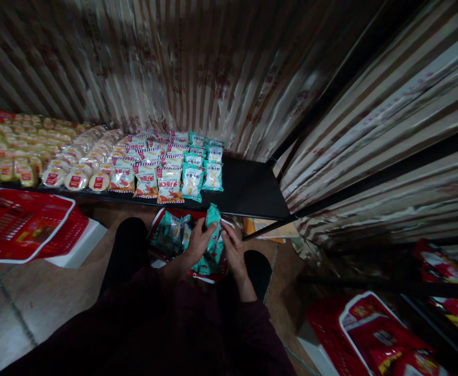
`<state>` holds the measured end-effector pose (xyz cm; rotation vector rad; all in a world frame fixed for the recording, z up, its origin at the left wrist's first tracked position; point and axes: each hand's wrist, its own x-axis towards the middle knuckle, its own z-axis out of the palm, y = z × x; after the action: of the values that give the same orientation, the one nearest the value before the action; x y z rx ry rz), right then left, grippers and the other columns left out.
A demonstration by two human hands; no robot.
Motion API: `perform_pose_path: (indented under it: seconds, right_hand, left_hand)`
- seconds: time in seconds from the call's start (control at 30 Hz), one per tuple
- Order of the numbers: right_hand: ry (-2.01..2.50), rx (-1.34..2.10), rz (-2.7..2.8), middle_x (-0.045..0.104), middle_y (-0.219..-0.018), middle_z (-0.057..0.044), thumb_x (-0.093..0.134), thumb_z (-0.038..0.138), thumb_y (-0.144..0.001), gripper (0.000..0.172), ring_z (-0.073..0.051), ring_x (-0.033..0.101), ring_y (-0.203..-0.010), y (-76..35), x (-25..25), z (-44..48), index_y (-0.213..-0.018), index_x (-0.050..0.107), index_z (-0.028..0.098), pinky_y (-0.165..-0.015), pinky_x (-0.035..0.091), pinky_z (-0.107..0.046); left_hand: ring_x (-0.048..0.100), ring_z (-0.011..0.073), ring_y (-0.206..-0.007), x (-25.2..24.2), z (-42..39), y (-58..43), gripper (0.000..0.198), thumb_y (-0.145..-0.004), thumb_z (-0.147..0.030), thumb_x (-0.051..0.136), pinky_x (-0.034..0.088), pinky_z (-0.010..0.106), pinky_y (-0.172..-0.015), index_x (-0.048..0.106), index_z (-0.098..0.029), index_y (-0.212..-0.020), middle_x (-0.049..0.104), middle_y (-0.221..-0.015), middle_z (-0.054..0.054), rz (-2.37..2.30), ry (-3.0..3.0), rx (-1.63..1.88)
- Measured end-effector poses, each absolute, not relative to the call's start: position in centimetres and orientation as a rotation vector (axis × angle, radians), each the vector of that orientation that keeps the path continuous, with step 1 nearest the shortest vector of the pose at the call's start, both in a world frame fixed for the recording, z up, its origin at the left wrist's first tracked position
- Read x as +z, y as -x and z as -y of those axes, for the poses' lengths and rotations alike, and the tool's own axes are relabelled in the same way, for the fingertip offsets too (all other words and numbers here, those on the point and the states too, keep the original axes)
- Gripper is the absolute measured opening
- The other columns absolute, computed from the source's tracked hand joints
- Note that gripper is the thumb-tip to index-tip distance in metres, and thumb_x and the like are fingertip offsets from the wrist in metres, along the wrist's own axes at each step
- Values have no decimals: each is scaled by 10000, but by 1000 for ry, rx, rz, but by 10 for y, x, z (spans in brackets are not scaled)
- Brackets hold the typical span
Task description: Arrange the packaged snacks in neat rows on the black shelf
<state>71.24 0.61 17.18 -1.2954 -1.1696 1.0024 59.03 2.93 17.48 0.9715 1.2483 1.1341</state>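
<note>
Between my two hands a teal snack packet (213, 213) stands upright above an open red bag (158, 216). My left hand (200, 241) has its fingers closed on the packet's left side. On its right side my right hand (232, 241) pinches the edge of a teal packet. More teal packets (171, 228) lie inside the bag between my knees. Just beyond, teal and white packets (192, 180) stand in rows on a black shelf (248, 188), beside rows of white and orange packets (146, 180).
Round wrapped cakes (75, 178) and yellow packets (27, 169) fill the shelf's left. Red bags lie at left (21, 224) and lower right (370, 334). A black diagonal bar (370, 172) crosses the right side, before a striped curtain (213, 68).
</note>
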Motion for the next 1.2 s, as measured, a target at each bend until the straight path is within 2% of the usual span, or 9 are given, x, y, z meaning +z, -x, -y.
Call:
perform_pose_path:
  seconds: [0.2,0.4,0.57,0.77,0.93,1.1,1.2]
  right_hand:
    - [1318,816,1325,629,-1111,-55,589,349,-821,262,-211,544,-1091,-705,176,-7,-1054,690,286,-992,399,-395]
    - [1359,773,1292,628,-1121,-60,579,368,-816,284,-218,538,-1092,-703,173,-8,-1061,678,266,-992,398,-405]
    - [1385,941,1114,601,-1220,-48,606,386,-791,406,-218,545,-1108,-703,166,-8,-1178,602,265,-961,432,-376]
    - [1376,1028,1058,632,-1173,-33,634,388,-773,433,-207,576,-1063,-702,164,-6,-1187,593,266,-949,436,-341]
    - [1461,790,1262,593,-1198,-67,549,379,-834,384,-218,539,-1091,-701,167,-7,-1196,569,251,-964,417,-383]
    - [1549,360,1511,599,-1058,-76,514,324,-852,217,-235,508,-1052,-701,166,-8,-979,672,248,-961,394,-437]
    - [1593,248,1617,608,-980,-73,484,282,-866,222,-236,514,-995,-701,166,-7,-957,685,256,-929,404,-434]
  left_hand:
    - [625,176,-798,179,-28,-590,404,-656,-352,739,475,289,-740,603,-151,-979,687,-906,64,-1173,-787,1146]
    - [650,204,-768,176,-27,-586,495,-587,-417,772,496,325,-722,622,-140,-969,703,-880,73,-1032,-535,1137]
    - [658,214,-794,170,-29,-580,507,-561,-400,789,498,336,-742,637,-148,-974,709,-899,71,-989,-500,1138]
    - [668,203,-789,163,-33,-577,499,-575,-378,780,507,328,-747,628,-164,-1000,714,-882,53,-921,-482,1100]
    - [675,205,-765,158,-33,-576,501,-589,-346,778,523,337,-729,626,-162,-1029,714,-852,56,-848,-414,1051]
    - [676,203,-795,159,-32,-577,492,-608,-353,770,526,330,-743,627,-177,-1046,712,-846,47,-844,-418,1034]
    - [677,207,-801,161,-31,-577,477,-596,-336,777,523,333,-756,635,-169,-1019,713,-839,44,-838,-416,1051]
